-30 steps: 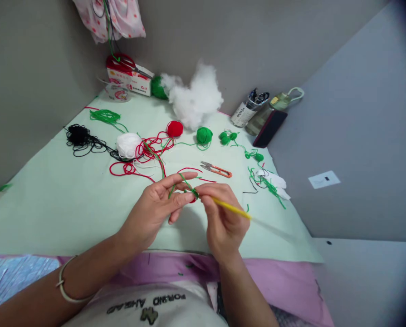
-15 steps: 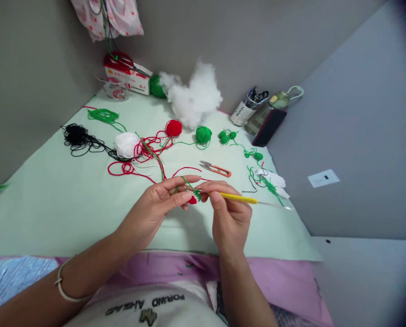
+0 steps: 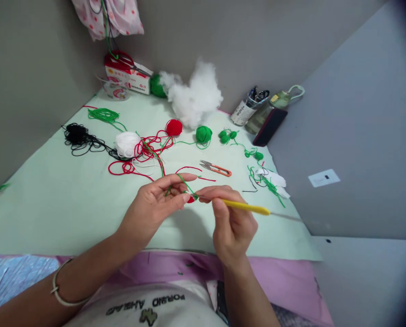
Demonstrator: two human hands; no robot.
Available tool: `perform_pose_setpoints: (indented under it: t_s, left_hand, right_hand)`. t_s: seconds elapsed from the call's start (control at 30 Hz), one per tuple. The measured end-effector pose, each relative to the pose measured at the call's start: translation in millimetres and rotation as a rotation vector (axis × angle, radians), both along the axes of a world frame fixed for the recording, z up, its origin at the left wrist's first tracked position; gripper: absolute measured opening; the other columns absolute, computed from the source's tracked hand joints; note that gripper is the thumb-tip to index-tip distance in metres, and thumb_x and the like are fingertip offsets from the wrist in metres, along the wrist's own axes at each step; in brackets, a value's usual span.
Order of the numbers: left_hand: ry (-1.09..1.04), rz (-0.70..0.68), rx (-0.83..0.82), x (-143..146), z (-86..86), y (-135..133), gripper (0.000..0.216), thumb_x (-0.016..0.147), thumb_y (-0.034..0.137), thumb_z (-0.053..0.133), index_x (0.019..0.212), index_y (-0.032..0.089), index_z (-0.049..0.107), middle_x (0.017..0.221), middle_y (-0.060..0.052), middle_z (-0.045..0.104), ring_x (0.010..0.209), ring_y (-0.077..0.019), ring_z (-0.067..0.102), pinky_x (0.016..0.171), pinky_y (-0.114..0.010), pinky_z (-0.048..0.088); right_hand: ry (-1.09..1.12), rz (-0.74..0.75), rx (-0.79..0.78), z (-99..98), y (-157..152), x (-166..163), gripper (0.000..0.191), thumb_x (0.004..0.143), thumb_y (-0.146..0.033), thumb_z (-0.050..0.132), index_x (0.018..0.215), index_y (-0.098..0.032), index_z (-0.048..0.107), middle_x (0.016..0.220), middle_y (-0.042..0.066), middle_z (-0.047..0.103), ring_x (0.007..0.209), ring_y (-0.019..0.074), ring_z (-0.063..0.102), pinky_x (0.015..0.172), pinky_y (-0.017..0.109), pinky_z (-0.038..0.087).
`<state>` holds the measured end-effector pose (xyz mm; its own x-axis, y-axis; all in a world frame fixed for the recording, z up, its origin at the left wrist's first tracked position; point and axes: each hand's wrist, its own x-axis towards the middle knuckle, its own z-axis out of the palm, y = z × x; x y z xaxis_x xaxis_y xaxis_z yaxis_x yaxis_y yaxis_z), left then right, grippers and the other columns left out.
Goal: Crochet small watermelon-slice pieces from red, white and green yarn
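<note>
My left hand (image 3: 158, 200) pinches a small red, white and green crochet piece (image 3: 191, 199) between thumb and fingers. Green yarn (image 3: 187, 183) runs taut from its raised index finger down to the piece. My right hand (image 3: 233, 218) grips a crochet hook (image 3: 247, 206) by its yellow handle, like a pen. The hook's metal tip meets the piece at the green yarn; the exact stitch is too small to make out. Just beyond the hands lie orange thread snips (image 3: 216, 168) and a red yarn tail (image 3: 189, 168).
A white yarn ball (image 3: 128, 145), a red ball (image 3: 174, 127), a green ball (image 3: 203, 134) and tangled black yarn (image 3: 76, 134) lie across the table. White stuffing (image 3: 198, 97) is piled behind. A pen cup (image 3: 244, 110), bottle and dark phone (image 3: 270, 127) stand at the back right.
My right hand and the hook have shifted slightly right and down, with the hook's tip drawn rightward. The green yarn now stretches longer from my left index finger, and less of the piece shows.
</note>
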<state>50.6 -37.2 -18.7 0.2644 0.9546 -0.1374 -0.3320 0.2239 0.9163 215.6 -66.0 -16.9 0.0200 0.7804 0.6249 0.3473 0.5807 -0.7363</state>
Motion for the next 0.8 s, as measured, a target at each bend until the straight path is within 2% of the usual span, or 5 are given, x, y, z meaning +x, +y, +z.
perform_pose_setpoints:
  t_s: [0.2, 0.37, 0.5, 0.67, 0.8]
  left_hand:
    - [-0.106, 0.034, -0.084, 7, 0.7, -4, 0.052, 0.077, 0.022, 0.089, 0.127, 0.026, 0.076, 0.077, 0.004, 0.061, 0.064, -0.0080, 0.049, 0.059, -0.018, 0.045]
    - [-0.323, -0.121, -0.290, 2, 1.1, 3, 0.035, 0.082, 0.022, 0.085, 0.117, 0.017, 0.080, 0.060, 0.010, 0.041, 0.046, -0.0014, 0.022, 0.041, -0.013, 0.024]
    - [-0.331, -0.142, -0.231, -2, 4.0, 4, 0.034, 0.084, 0.020, 0.084, 0.118, 0.023, 0.081, 0.065, 0.008, 0.047, 0.044, 0.0017, 0.026, 0.041, -0.012, 0.022]
    - [-0.223, -0.091, -0.165, 3, 2.6, 0, 0.035, 0.081, 0.025, 0.088, 0.115, 0.027, 0.082, 0.081, 0.004, 0.061, 0.045, 0.0027, 0.039, 0.043, -0.012, 0.030]
    - [-0.285, -0.113, -0.208, 6, -0.3, 3, 0.032, 0.080, 0.024, 0.088, 0.112, 0.023, 0.083, 0.062, 0.007, 0.052, 0.044, -0.0001, 0.037, 0.043, -0.012, 0.030]
  right_hand:
    - [-0.383, -0.193, 0.326, -25.0, 2, -8, 0.035, 0.097, -0.009, 0.062, 0.125, -0.028, 0.071, 0.101, 0.008, 0.074, 0.091, 0.0210, 0.070, 0.076, 0.036, 0.060]
    - [-0.067, -0.118, 0.115, -17.4, 4, -5, 0.028, 0.100, -0.011, 0.058, 0.113, -0.029, 0.075, 0.095, 0.005, 0.074, 0.085, 0.0189, 0.069, 0.073, 0.035, 0.058]
    - [0.238, -0.014, -0.042, -3.0, 9, -3, 0.020, 0.103, -0.023, 0.057, 0.095, -0.024, 0.075, 0.083, 0.004, 0.072, 0.074, 0.0176, 0.065, 0.066, 0.035, 0.055]
    - [0.075, -0.016, -0.016, -6.2, 9, -6, 0.020, 0.101, -0.016, 0.060, 0.103, -0.025, 0.076, 0.091, 0.004, 0.077, 0.087, 0.0186, 0.071, 0.074, 0.035, 0.059]
    - [-0.225, -0.083, 0.144, -11.5, 5, -5, 0.030, 0.097, -0.009, 0.064, 0.118, -0.027, 0.076, 0.104, 0.007, 0.076, 0.095, 0.0200, 0.071, 0.079, 0.036, 0.060]
